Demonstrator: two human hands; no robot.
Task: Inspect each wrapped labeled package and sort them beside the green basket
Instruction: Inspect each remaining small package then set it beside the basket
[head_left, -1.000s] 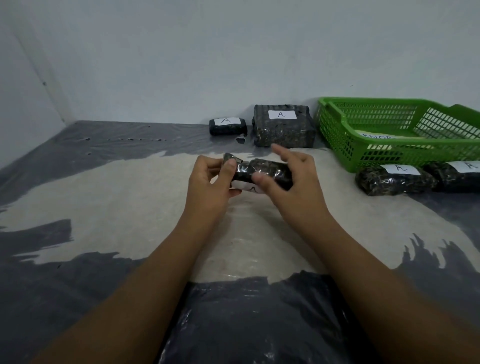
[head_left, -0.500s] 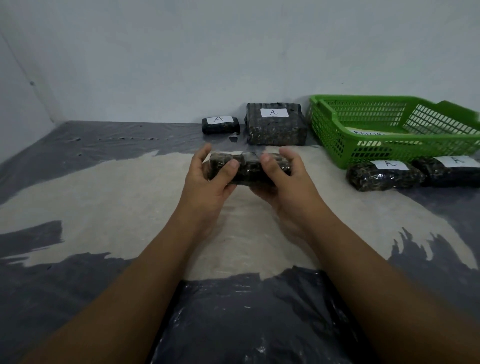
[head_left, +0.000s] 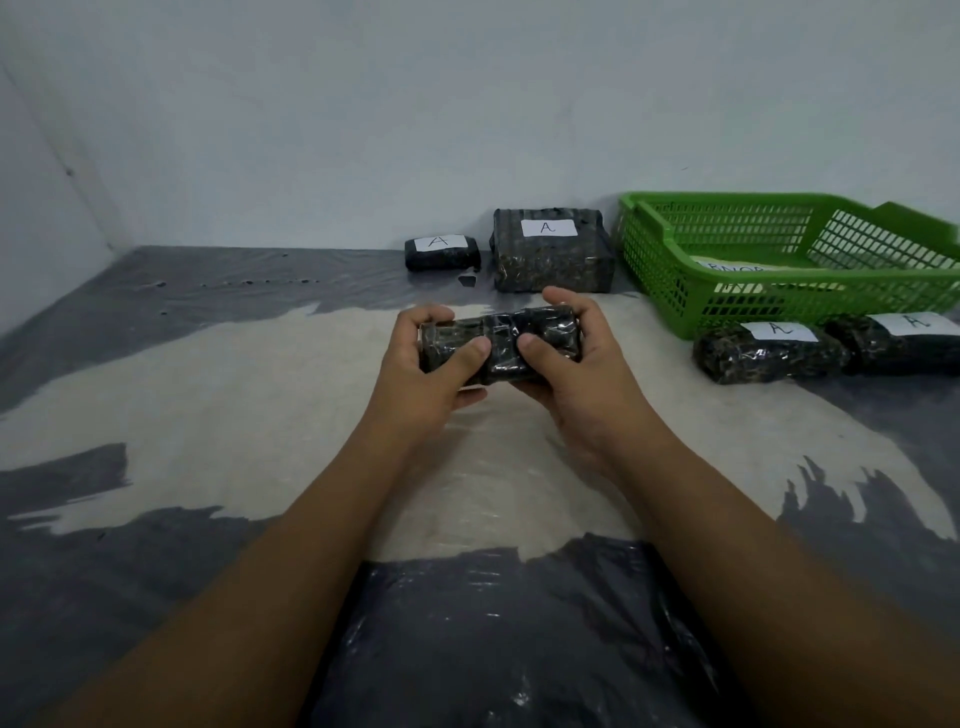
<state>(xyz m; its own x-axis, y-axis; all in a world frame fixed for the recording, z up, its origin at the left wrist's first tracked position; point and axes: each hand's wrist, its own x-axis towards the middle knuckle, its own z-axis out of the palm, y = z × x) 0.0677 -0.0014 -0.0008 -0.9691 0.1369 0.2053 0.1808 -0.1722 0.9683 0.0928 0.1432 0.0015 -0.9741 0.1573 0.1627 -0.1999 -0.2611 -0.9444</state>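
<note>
A dark wrapped package (head_left: 501, 345) is held level above the floor, its label hidden from me. My left hand (head_left: 423, 376) grips its left end and my right hand (head_left: 582, 371) grips its right end, thumbs on the near face. The green basket (head_left: 779, 306) stands at the right by the wall. Two packages marked A lie in front of it: one (head_left: 763, 353) nearer me and one (head_left: 904, 343) at the frame's right edge. A large package marked A (head_left: 550, 254) and a small one marked A (head_left: 441, 253) lie left of the basket by the wall.
The floor is covered with grey plastic sheeting (head_left: 156, 571) with a pale patch in the middle. White walls close the back and left. A sheet of paper with writing lies inside the basket. A small dark scrap (head_left: 467, 280) sits between the two far packages.
The package has been turned from tilted to level and both hands have closed round its ends, thumbs meeting near the middle. The view has shifted slightly.
</note>
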